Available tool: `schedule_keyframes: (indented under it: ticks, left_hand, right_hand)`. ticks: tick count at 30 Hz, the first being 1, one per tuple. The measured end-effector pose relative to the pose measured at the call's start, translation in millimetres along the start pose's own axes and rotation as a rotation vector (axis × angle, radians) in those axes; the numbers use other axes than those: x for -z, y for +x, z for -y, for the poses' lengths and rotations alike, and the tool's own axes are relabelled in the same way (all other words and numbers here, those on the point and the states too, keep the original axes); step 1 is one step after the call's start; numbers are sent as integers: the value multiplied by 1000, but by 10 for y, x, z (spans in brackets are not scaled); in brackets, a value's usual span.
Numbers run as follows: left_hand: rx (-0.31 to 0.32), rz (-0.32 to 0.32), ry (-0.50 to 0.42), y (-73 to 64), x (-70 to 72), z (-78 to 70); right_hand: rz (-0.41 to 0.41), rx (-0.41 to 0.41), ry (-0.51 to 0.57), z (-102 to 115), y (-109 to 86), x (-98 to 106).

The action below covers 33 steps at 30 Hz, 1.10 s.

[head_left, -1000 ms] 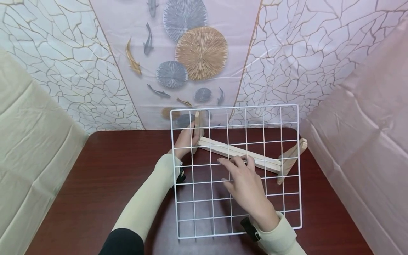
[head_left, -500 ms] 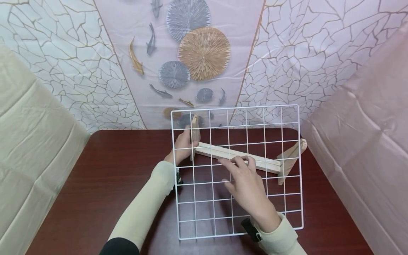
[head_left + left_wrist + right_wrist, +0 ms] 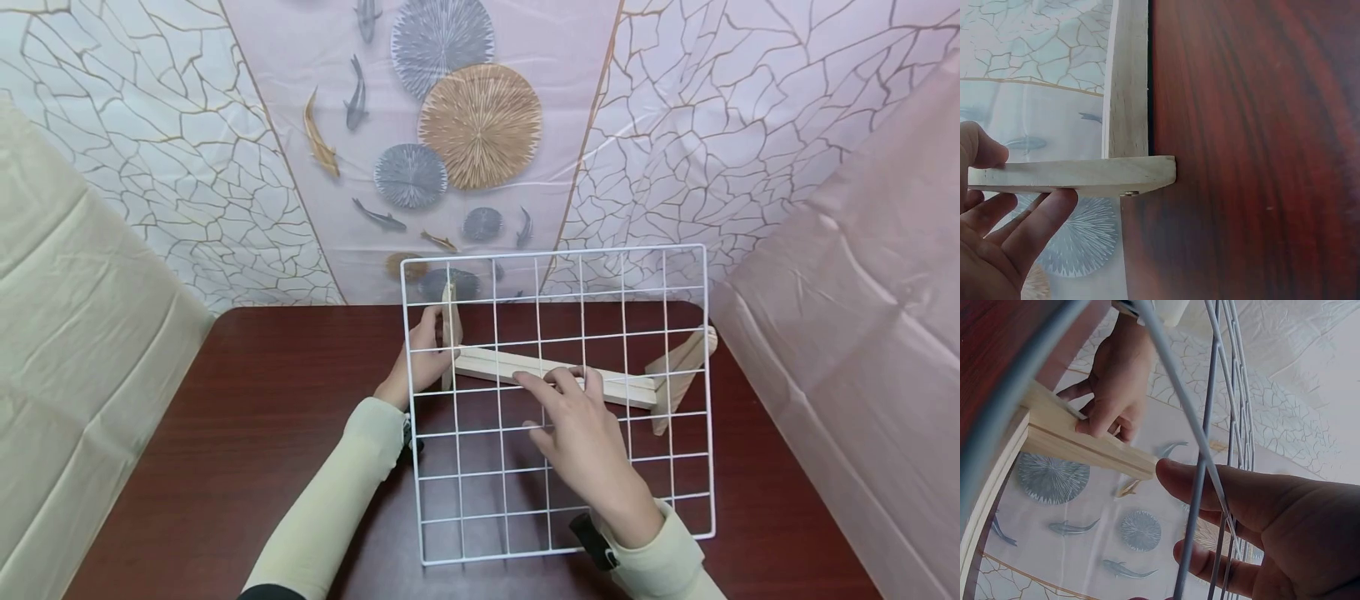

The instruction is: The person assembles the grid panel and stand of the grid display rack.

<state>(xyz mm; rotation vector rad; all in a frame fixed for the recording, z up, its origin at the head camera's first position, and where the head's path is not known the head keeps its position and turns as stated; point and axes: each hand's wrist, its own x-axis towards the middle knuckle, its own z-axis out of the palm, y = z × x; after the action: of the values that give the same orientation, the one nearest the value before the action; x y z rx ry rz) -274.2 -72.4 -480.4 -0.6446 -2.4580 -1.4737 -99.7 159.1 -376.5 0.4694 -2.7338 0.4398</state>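
My left hand (image 3: 429, 350), arm stretched forward and its fingers behind the wires, pinches the near end piece (image 3: 1072, 174) of the wooden stand, thumb on one face, fingers on the other. My right hand (image 3: 581, 437) is at the white grid (image 3: 539, 342), fingers spread and bent (I can't tell whether they grip a wire). Behind the grid, the stand's bar (image 3: 480, 361) slants across the dark table (image 3: 285, 433).
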Motion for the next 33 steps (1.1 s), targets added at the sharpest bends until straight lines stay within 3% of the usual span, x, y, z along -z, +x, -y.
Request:
schedule_keyframes:
  ticks: [9,15,24,29,33]
  left_hand:
    - [-77,-9,141,-162,107,-80]
    - [-28,14,126,-294,186,-96]
    - [-15,10,104,-415,262,-126]
    - [36,18,101,-525,333,-148]
    - [17,11,111,-596,393,-166]
  right_hand:
    - [-10,1,-3,34,-14,13]
    - [-2,1,13,67,-8,13]
    - [-1,2,23,82,-14,11]
    - [-2,10,19,81,-19,15]
    - [-5,10,17,72,-14,36]
